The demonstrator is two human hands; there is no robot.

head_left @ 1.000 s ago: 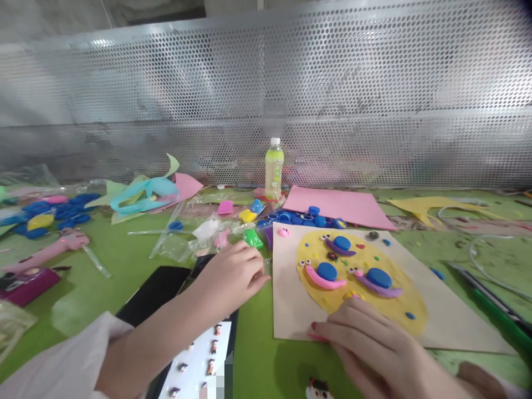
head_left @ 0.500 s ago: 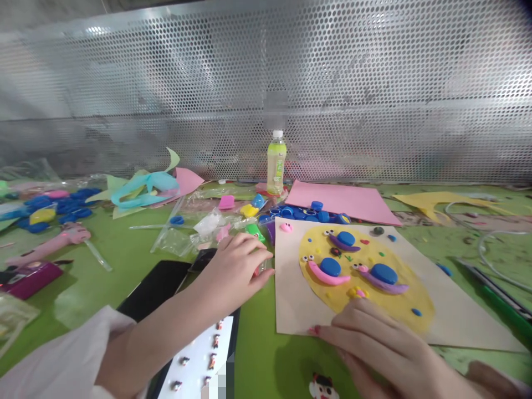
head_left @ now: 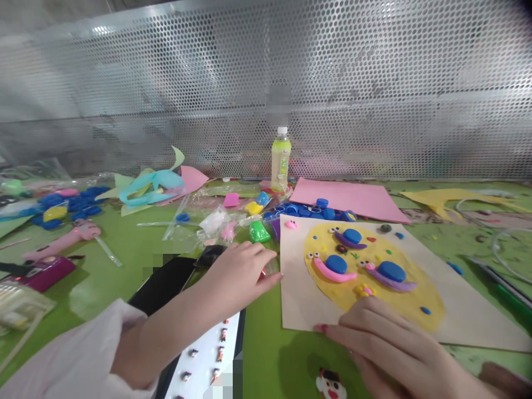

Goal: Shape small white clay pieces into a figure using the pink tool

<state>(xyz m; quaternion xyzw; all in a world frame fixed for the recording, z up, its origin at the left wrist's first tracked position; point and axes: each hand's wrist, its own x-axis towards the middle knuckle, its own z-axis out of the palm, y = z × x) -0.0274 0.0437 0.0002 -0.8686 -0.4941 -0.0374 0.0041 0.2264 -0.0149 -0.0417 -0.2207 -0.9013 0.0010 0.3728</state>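
Note:
A pale paper sheet [head_left: 296, 299] bears a yellow clay patch [head_left: 428, 293]. On it sit three clay snails whose shells are blue bottle caps [head_left: 391, 271]. Just below the snails is a yellow and pink clay flower [head_left: 366, 290]. My right hand [head_left: 390, 343] rests over the sheet's front edge, fingers together, with a small red bit of clay [head_left: 321, 328] at the fingertips. Left of the sheet, my left hand [head_left: 245, 269] is curled over a small red clay packet [head_left: 263, 272], mostly hidden by the fingers. A pink clay blob [head_left: 291, 224] lies on the sheet's far left corner.
A drink bottle [head_left: 281, 160] stands at the back before a perforated metal panel [head_left: 208, 88]. Blue caps, pink paper [head_left: 349, 199] and a green clay packet [head_left: 259, 231] lie around. Under my left forearm is a tablet [head_left: 203, 354]; a utility knife [head_left: 505, 291] is at right.
The whole view has shifted slightly, so the scene sits a little farther right. My left hand has moved slightly toward me, showing more of the green packet. My right hand keeps its place at the sheet.

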